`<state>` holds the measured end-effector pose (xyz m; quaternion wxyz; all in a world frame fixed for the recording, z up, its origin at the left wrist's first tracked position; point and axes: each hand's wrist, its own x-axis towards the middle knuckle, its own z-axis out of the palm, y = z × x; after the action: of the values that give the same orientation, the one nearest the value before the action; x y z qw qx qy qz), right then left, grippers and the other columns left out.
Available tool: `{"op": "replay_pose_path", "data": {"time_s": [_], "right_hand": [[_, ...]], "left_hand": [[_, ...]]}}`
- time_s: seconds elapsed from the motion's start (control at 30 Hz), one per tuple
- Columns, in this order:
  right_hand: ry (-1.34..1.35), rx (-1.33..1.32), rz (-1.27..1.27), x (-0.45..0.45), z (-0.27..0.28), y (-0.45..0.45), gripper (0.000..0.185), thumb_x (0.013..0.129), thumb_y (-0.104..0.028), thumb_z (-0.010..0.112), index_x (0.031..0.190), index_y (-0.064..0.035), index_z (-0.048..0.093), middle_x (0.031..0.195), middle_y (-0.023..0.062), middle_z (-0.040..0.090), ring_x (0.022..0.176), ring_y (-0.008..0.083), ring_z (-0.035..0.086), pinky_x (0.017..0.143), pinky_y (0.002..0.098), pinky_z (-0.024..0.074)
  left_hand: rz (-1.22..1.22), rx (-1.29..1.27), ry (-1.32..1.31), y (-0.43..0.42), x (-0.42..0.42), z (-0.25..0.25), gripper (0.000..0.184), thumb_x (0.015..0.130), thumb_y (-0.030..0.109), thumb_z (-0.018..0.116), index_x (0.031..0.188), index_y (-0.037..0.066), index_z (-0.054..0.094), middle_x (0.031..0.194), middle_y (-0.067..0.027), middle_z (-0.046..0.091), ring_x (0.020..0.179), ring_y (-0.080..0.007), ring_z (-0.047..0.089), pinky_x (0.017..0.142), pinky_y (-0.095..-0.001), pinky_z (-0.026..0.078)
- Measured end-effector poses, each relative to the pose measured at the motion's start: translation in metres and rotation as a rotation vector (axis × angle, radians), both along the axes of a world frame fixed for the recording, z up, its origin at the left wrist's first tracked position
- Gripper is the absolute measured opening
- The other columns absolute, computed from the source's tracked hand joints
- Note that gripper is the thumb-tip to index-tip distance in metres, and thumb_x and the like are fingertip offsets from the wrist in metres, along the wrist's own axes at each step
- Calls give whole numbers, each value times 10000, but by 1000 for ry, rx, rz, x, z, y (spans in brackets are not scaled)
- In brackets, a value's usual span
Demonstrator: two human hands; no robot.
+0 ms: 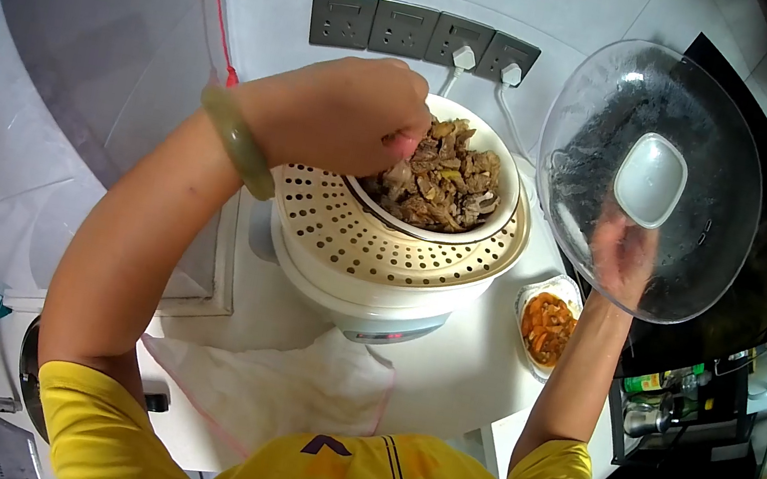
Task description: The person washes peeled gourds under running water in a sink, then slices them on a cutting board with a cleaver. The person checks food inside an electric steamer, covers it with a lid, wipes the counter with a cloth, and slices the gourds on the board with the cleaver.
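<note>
My left hand [349, 112], with a jade bangle [239, 142] on its wrist, is closed over the left side of a white bowl [503, 214]. Its fingertips are curled at the pieces of cooked meat [445, 174] in the bowl; what they grip, if anything, is hidden. The bowl sits on the perforated cream tray [371, 251] of an electric steamer [365, 289]. Off to the right, my right hand [624, 255] holds up a clear steamer lid [584, 162], wet with droplets, near its white handle [651, 180].
A small dish of orange food [546, 328] stands on the white counter [440, 386], close to my right forearm. A pale cloth [277, 389] lies before the steamer. Wall sockets [403, 30] with two plugs are behind it. Bottles and a black panel [760, 292] fill the right side.
</note>
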<state>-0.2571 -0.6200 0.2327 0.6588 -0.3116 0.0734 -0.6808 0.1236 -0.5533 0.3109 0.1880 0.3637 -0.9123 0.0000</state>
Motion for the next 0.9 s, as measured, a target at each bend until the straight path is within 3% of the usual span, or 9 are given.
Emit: {"op": "replay_pose_path", "data": {"time_s": [0.07, 0.17, 0.23, 0.33, 0.37, 0.43, 0.77, 0.83, 0.9], "right_hand": [[32, -43, 11, 2, 2, 0, 456, 799, -8, 708, 1218, 64, 543, 1174, 167, 588, 1080, 264, 564, 1003, 343, 474], [68, -55, 17, 8, 7, 3, 389, 793, -13, 715, 1150, 55, 574, 1089, 144, 605, 983, 235, 572, 872, 306, 512], [79, 20, -21, 13, 10, 7, 270, 789, -20, 727, 1022, 37, 602, 1001, 129, 607, 888, 216, 569, 773, 287, 512], [87, -19, 3, 17, 13, 9, 179, 792, -25, 733, 906, 12, 600, 931, 112, 600, 813, 206, 550, 746, 281, 498], [89, -22, 4, 15, 9, 6, 179, 792, -25, 733, 906, 12, 600, 931, 112, 600, 813, 206, 550, 746, 281, 498], [100, -127, 58, 9, 2, -1, 338, 855, -135, 733, 1137, -10, 595, 1053, 135, 650, 848, 232, 639, 707, 286, 571], [157, -106, 81, 15, 5, 3, 275, 887, -155, 707, 1097, -16, 598, 996, 109, 641, 838, 212, 632, 683, 281, 556], [138, 12, -29, 22, 10, 8, 222, 915, -154, 670, 1074, -19, 596, 966, 100, 631, 825, 202, 622, 685, 274, 549], [134, -51, 23, 19, 6, 6, 216, 920, -153, 662, 1075, -19, 596, 961, 98, 628, 817, 197, 614, 685, 271, 544]], "left_hand": [[28, 9, 19, 3, 2, 5, 13, 790, 31, 634, 794, 39, 623, 839, -72, 591, 830, -234, 564, 733, -344, 473], [74, 227, 255, 9, 4, 9, 11, 821, 46, 634, 824, 36, 633, 839, -44, 574, 775, -155, 529, 685, -288, 445], [87, 327, 421, 8, 5, 4, 18, 849, 56, 636, 846, 40, 642, 850, -4, 553, 732, -86, 472, 647, -240, 406], [131, 477, 537, 9, 6, -1, 27, 861, 59, 639, 865, 32, 644, 848, 15, 561, 734, -60, 477, 654, -225, 415], [131, 474, 539, 8, 6, -5, 27, 861, 59, 639, 865, 32, 644, 848, 15, 561, 734, -60, 477, 654, -225, 415], [88, 493, 633, 8, 8, -10, 53, 876, 76, 635, 880, 23, 642, 846, 23, 583, 753, -43, 502, 672, -211, 433], [-88, 743, 959, 37, -2, 2, 122, 863, 83, 635, 965, 18, 618, 870, 24, 605, 797, -41, 542, 740, -202, 451], [-211, 830, 1066, 48, -8, 2, 131, 858, 67, 635, 974, 12, 614, 872, 1, 604, 784, -70, 550, 755, -234, 464], [-325, 902, 1152, 71, -19, 2, 125, 858, 58, 629, 972, 10, 615, 888, -19, 603, 814, -98, 556, 782, -264, 465]]}}
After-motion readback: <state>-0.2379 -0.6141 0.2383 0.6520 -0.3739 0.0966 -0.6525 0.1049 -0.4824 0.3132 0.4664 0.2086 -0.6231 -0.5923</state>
